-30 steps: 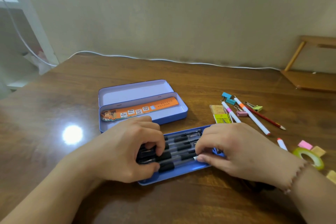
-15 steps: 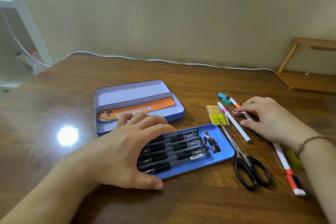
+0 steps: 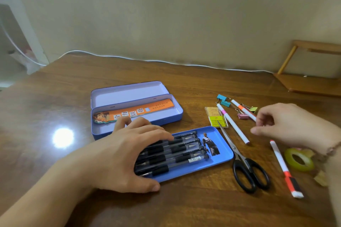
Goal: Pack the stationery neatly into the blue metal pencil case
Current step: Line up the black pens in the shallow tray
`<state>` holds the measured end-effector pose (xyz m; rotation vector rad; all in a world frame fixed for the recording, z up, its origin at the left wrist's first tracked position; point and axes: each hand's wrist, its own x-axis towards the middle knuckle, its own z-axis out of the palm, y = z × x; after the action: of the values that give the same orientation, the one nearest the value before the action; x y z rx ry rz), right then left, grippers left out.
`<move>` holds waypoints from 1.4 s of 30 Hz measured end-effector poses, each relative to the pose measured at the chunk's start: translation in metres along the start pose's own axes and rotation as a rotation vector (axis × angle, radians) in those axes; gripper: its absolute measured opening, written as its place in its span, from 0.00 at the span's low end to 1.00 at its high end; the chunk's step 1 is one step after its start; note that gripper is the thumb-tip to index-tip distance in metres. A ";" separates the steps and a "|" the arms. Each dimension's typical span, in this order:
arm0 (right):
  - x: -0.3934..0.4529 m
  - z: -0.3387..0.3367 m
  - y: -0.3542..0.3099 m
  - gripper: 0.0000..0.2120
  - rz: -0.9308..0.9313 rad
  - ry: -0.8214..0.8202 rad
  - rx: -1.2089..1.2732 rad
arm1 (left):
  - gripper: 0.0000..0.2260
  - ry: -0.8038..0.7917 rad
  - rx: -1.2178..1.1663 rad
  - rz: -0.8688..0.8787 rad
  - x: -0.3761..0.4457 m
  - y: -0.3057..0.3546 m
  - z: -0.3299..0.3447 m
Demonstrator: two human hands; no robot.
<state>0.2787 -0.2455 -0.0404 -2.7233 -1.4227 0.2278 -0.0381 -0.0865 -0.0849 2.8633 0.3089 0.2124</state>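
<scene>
Left hand [image 3: 121, 155]: flat, fingers straight, pressing down on the row of black gel pens [image 3: 173, 155] in the blue tray [image 3: 223, 145]. Holds nothing, just pins them.
Right hand [image 3: 291, 125]: hovering above the loose items, fingers half curled, thumb and forefinger close together but nothing between them (looks like a pre-pinch). Tips sit just beside the orange-banded marker [image 3: 243, 109].
Pencil case [image 3: 136, 114]: open on the surface beyond the tray, lid laid back, orange bookmark [image 3: 132, 113] lying lengthwise in the base.
Tray state: pens fill the left part, parallel and touching; right end bare apart from a sticker [image 3: 210, 143].
Still outside: pink-banded marker [image 3: 232, 123], a third marker [image 3: 286, 169] with a red band, scissors [image 3: 245, 164], binder clips [image 3: 224, 100], yellow eraser pack [image 3: 218, 120], tape roll [image 3: 299, 159].
Step in hand (my read): fetch the next marker for the tray.
How to do it well: pinch the marker mid-barrel so it comes up level; keep the left hand down so the pens don't roll; lay it parallel to the pens, not across.
Risk: the clips touch that marker, so a sloppy grab may drag them along.
Order: long items first; small bits suit the bare end or the case base.
</scene>
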 end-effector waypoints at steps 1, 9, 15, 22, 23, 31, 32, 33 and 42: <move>-0.002 -0.002 0.002 0.07 0.004 0.000 -0.011 | 0.37 0.002 -0.004 0.000 0.000 0.000 0.000; 0.006 -0.008 0.061 0.13 0.257 0.194 0.075 | 0.36 -0.002 -0.004 -0.003 0.001 0.001 0.000; 0.012 -0.003 0.066 0.08 0.255 0.139 0.119 | 0.36 0.017 -0.013 -0.001 0.002 0.000 0.002; 0.029 0.020 0.029 0.04 0.210 0.112 0.146 | 0.37 0.015 -0.025 -0.011 0.001 0.002 0.001; 0.030 0.020 0.030 0.04 0.222 0.119 0.145 | 0.37 0.018 -0.028 -0.012 0.001 0.002 0.001; 0.032 0.018 0.037 0.04 0.295 0.110 0.082 | 0.39 0.021 -0.045 0.002 0.002 0.003 0.002; 0.032 0.018 0.036 0.04 0.297 0.105 0.074 | 0.39 0.025 -0.043 0.002 0.002 0.002 0.002; 0.032 0.017 0.034 0.03 0.300 0.096 0.067 | 0.40 0.030 -0.045 0.000 0.002 0.002 0.003; 0.016 0.005 0.025 0.05 0.237 0.310 -0.032 | 0.38 0.042 -0.069 -0.008 0.002 0.002 0.001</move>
<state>0.3075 -0.2466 -0.0505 -2.7929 -1.0341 -0.2019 -0.0353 -0.0881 -0.0854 2.7923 0.3151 0.2769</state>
